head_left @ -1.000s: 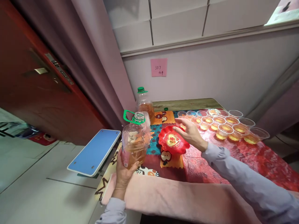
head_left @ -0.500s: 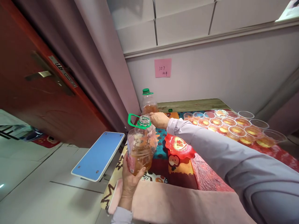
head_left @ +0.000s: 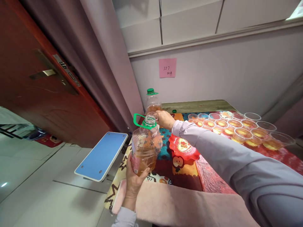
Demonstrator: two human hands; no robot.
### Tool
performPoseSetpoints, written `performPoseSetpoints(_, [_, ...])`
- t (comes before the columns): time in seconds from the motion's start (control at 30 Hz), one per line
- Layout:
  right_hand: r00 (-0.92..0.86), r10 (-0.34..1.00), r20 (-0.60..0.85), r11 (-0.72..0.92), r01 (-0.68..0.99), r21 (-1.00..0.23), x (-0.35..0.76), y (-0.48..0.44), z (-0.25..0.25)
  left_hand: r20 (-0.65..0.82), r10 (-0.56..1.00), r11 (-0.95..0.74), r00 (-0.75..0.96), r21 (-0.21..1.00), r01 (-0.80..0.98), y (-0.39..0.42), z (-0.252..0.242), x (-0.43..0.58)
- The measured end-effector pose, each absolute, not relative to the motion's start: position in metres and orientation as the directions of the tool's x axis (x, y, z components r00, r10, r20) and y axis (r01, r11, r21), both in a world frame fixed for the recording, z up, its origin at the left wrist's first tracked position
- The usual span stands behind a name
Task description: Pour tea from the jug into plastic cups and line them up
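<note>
My left hand [head_left: 136, 178] is wrapped round the lower part of a large clear plastic bottle [head_left: 144, 154]. Amber liquid fills its lower part, its mouth is uncapped, and a green carry handle [head_left: 138, 120] rings the neck. Just behind the neck, my right hand [head_left: 165, 119] pinches a clear plastic cup [head_left: 151, 114], of which little more than the rim shows. A second bottle [head_left: 153, 102] with a green cap stands at the back against the wall. Near it lies a loose green cap [head_left: 174, 111].
Rows of clear cups [head_left: 242, 134], many with amber liquid, stand on the right. A red scalloped tray [head_left: 184, 147] lies mid-table. Along the front edge is a pink cloth [head_left: 189, 203]. A blue-topped stool [head_left: 103, 156] stands left of the table, near a door [head_left: 47, 104].
My right hand has risen slightly, and the cup's rim shows more clearly behind the bottle neck. The whole view has shifted a little; my left hand keeps its hold.
</note>
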State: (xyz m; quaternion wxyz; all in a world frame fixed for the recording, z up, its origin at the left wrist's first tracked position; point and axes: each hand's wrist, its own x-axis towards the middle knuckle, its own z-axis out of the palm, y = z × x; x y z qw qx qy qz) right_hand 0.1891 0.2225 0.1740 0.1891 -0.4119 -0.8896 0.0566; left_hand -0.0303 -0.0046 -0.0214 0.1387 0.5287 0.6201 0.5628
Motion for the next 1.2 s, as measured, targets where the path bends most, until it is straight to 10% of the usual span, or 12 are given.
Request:
performPoseSetpoints(0.33, [-0.313, 0.595, 0.740, 0.762, 0.512, -0.396, 0.276, 0.213, 0.174, 0.408, 0.832, -0.189, -0.377, 0.846, 0.499, -0.003, -0.015, -0.030])
performPoseSetpoints(0.67, [-0.439, 0.785, 0.437, 0.604, 0.699, -0.384, 0.372, 0.130, 0.046, 0.421, 0.821, -0.164, -0.386, 0.821, 0.546, 0.001, -0.012, -0.028])
performPoseSetpoints(1.2, [-0.180, 0.905, 0.386, 0.381, 0.749, -0.542, 0.358, 0.128, 0.016, 0.396, 0.819, -0.119, -0.416, 0.825, 0.552, 0.000, -0.005, -0.026])
